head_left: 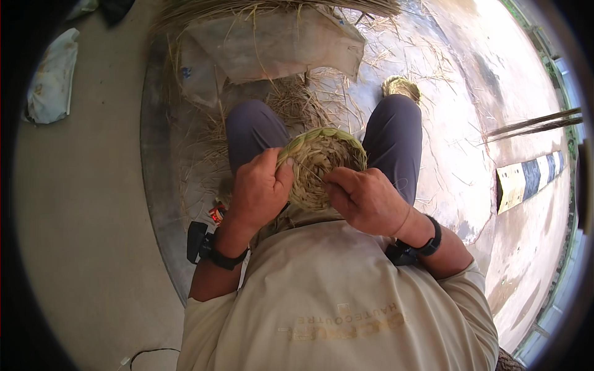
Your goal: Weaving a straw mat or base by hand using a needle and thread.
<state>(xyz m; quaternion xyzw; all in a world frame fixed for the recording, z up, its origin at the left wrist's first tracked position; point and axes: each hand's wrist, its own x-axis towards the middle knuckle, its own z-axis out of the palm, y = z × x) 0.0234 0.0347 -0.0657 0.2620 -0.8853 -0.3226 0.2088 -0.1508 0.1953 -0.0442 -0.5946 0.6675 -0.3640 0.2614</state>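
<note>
Between the left hand [260, 185] and the right hand [362, 195], a round woven basket [331, 133], its opening turned up toward the head; near circular, it offers no clear long axis. The left grip grasps the left rim, thumb uppermost. The right grip is clenched, fingertips pinched together over the interior and nearer its centre; whether they hold a strand cannot be told. The left fingers behind the wall and the basket's underside are hidden.
</note>
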